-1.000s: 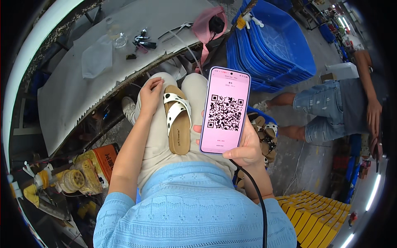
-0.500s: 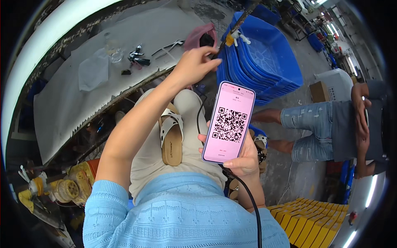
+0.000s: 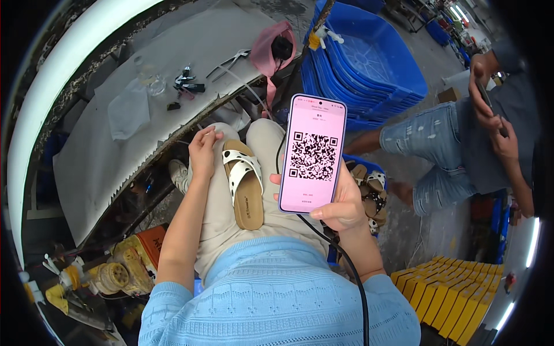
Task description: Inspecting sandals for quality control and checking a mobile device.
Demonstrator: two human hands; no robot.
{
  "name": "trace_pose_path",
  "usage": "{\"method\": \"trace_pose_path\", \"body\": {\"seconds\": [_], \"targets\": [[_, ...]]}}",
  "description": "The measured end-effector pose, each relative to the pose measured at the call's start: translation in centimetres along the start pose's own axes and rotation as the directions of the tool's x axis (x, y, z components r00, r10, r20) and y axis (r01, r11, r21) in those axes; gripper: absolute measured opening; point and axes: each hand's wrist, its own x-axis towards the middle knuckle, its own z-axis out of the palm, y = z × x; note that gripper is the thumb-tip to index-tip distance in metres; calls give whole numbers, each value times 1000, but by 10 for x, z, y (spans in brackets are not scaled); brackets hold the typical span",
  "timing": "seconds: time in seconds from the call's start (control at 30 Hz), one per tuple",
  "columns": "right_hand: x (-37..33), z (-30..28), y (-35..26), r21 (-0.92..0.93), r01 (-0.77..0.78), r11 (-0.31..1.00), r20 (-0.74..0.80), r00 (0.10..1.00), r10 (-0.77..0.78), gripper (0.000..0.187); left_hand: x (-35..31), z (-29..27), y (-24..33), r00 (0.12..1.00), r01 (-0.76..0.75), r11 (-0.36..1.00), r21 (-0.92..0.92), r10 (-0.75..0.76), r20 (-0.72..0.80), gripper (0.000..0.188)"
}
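My right hand (image 3: 344,202) is wrapped round a smartphone (image 3: 311,158), its pink screen showing a square black-and-white code. Over the left thigh hovers or rests my left hand (image 3: 203,151), its fingers loosely bent and apart, nothing visible in them. Beside that hand, a sandal (image 3: 248,199) lies on my lap, with a tan footbed and crossed white straps with black spots. A black cable (image 3: 350,262) runs behind the phone and down over my shirt.
A grey worktable (image 3: 86,167) with a jagged edge holds a pink bag (image 3: 266,55) and small tools. Stacked blue tubs (image 3: 375,63) stand ahead. More sandals (image 3: 375,199) sit in a blue bin at right. Another person (image 3: 485,132) stands there, near yellow boxes (image 3: 447,294).
My left hand has come back from near the tubs to beside the sandal. The phone has shifted slightly up and left. The other person has moved closer to the tubs.
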Motion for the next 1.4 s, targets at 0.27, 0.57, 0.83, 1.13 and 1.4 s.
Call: {"method": "trace_pose_path", "body": {"seconds": [0.27,0.57,0.83,1.13,1.4], "targets": [[-3,-2,2,-17,-12,1000,32,999,13,102,0,0,-1,1000,-8,1000,1,7,14,24],[-7,-5,1,-2,-1,1000,13,1000,1,104,2,-3,-4,1000,-3,1000,-17,3,13,23],[-8,-10,2,-10,5,1000,49,999,-4,102,1,-2,-3,1000,-2,1000,-29,2,18,23],[-13,-7,4,32,7,999,-51,999,-5,104,1,-4,-4,1000,1,999,-44,0,18,23],[-11,-11,3,-5,-17,1000,-2,1000,17,102,4,-5,-6,1000,16,997,-76,-15,10,23]]}}
